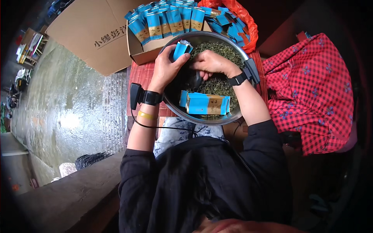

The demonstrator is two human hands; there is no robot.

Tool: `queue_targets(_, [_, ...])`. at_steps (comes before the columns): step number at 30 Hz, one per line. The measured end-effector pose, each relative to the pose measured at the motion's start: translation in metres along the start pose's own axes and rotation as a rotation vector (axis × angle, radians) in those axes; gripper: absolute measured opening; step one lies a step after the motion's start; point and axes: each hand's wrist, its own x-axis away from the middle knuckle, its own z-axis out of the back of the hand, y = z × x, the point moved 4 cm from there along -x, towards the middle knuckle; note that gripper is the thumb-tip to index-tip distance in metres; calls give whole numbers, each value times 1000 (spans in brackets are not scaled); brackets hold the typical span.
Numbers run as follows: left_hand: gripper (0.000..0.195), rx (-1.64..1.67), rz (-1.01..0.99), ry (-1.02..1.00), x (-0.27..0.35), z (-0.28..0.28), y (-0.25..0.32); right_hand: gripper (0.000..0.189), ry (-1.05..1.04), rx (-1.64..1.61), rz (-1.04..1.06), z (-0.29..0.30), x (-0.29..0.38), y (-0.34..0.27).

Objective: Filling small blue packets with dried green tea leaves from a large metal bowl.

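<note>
My left hand grips a blue foil sachet upright, its mouth spread at the top, over the left rim of a round metal basin. Dried tea leaves lie in the basin. Inside it, my right hand has its fingers curled around a small dark, shiny scoop, partly hidden by the fingers. Closer to me, a bundle of flat blue and gold sachets rests within the basin's near side, over the leaves.
Behind the basin, a cardboard box holds many upright blue sachets. Beside it an orange-red plastic bag contains loose blue sachets. All stand on a red wooden surface. Red checked cloth lies right; wet floor extends left.
</note>
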Motion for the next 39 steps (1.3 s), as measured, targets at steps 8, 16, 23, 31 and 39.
queue_targets(8, [54, 14, 23, -7, 2, 1, 2, 30, 437, -8, 153, 40, -1, 9])
queue_targets(16, [55, -6, -10, -5, -2, 0, -3, 26, 39, -60, 55, -20, -20, 7])
queue_targets(23, [55, -5, 26, -28, 0, 2, -3, 30, 630, 14, 235, 43, -8, 10])
queue_targets(31, [54, 6, -14, -55, -1, -4, 0, 33, 927, 362, 254, 81, 5, 35])
queue_targets(39, [53, -80, -69, -58, 0, 0, -4, 33, 677, 331, 162, 26, -11, 12])
